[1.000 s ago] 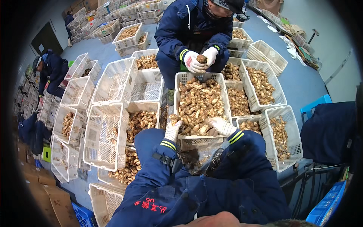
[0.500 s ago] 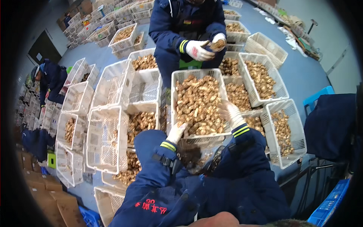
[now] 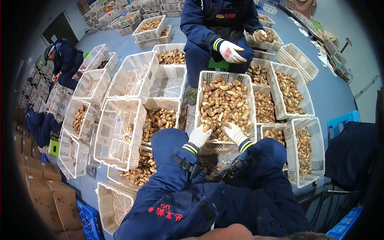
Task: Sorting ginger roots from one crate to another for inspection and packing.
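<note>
A white plastic crate [image 3: 197, 108] heaped with brown and whitish mushrooms [image 3: 226, 100] stands in front of me. Both my hands, in pale knitted gloves, are at its near edge. My left hand [image 3: 199, 137] is at the near left corner, its fingers bent around a mushroom [image 3: 207, 128]. To the right of it, my right hand [image 3: 236, 133] touches the mushrooms, fingers apart and pointing inward. Across the crate a co-worker's gloved hand [image 3: 233, 52] hangs free. Their other hand [image 3: 260, 35] is over mushrooms in a crate at the far right.
Crates of mushrooms [image 3: 292, 94] stand close on my right. On the left are a nearly bare crate [image 3: 120, 134] and more filled ones. Cardboard boxes [image 3: 64, 200] are stacked at the lower left. A blue stool [image 3: 343, 123] stands at the right. Another person [image 3: 66, 64] bends over crates far left.
My right hand has moved from the crate's right side to its near edge, closer to my left hand. The co-worker's hands have parted, one reaching right. The view has shifted.
</note>
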Action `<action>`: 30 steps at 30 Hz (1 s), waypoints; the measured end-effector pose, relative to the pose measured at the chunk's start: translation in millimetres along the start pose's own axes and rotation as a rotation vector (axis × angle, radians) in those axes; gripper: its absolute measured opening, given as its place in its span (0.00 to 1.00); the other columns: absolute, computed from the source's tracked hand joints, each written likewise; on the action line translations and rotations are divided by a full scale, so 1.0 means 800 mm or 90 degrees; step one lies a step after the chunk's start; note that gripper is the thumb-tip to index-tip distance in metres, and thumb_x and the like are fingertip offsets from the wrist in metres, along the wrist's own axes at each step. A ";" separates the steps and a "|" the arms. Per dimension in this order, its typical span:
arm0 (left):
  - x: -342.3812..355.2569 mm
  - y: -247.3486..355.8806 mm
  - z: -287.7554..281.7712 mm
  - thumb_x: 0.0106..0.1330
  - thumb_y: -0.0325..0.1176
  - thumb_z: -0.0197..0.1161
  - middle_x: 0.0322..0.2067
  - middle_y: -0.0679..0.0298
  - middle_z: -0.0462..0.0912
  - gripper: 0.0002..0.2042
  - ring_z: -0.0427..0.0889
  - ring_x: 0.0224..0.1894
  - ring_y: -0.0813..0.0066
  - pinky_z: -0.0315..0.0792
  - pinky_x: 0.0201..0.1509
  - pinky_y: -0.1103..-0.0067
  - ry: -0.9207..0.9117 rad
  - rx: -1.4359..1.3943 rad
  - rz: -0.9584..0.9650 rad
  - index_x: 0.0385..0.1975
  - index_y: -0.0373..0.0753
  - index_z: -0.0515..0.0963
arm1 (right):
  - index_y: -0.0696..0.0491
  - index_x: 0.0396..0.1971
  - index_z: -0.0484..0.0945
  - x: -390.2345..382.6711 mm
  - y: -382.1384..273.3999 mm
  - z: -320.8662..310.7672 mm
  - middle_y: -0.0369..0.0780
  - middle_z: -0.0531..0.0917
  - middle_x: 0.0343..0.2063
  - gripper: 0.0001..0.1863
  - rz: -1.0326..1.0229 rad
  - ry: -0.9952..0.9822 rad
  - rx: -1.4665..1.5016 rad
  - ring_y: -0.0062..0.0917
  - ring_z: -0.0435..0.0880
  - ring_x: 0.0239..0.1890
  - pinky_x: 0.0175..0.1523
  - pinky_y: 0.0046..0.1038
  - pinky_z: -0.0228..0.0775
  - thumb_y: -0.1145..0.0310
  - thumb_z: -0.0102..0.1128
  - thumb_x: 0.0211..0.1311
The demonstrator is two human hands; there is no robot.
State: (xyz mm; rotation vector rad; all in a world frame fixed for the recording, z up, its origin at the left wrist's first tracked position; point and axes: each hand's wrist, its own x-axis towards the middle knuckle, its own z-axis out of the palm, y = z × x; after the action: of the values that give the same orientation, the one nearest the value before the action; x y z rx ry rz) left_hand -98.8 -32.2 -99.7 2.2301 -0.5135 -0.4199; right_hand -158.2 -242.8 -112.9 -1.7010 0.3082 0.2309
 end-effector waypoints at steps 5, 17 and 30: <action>-0.033 0.037 -0.043 0.61 0.53 0.54 0.37 0.45 0.80 0.31 0.80 0.41 0.52 0.73 0.45 0.67 -0.008 0.192 -0.088 0.56 0.35 0.67 | 0.60 0.54 0.69 -0.011 -0.023 0.023 0.43 0.81 0.44 0.20 0.039 -0.046 -0.021 0.25 0.80 0.43 0.45 0.24 0.72 0.66 0.48 0.65; -0.016 0.010 -0.081 0.59 0.33 0.60 0.23 0.66 0.73 0.12 0.69 0.20 0.81 0.69 0.22 0.83 0.177 -0.528 -0.113 0.41 0.38 0.71 | 0.56 0.48 0.75 0.003 -0.004 0.013 0.45 0.81 0.42 0.20 -0.076 0.022 -0.203 0.32 0.80 0.45 0.50 0.28 0.70 0.59 0.54 0.61; -0.015 -0.020 -0.090 0.60 0.35 0.60 0.42 0.58 0.77 0.28 0.78 0.34 0.73 0.75 0.37 0.78 0.156 -0.738 -0.155 0.58 0.31 0.61 | 0.48 0.47 0.73 0.041 -0.033 0.083 0.41 0.81 0.39 0.21 -0.114 0.024 -0.889 0.34 0.76 0.47 0.50 0.38 0.66 0.54 0.54 0.56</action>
State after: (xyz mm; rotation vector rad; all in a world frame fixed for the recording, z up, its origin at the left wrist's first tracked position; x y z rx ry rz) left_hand -73.2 28.6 -65.2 1.1757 0.1494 -0.4078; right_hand -116.8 -176.2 -109.3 -3.0922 -0.0369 0.3054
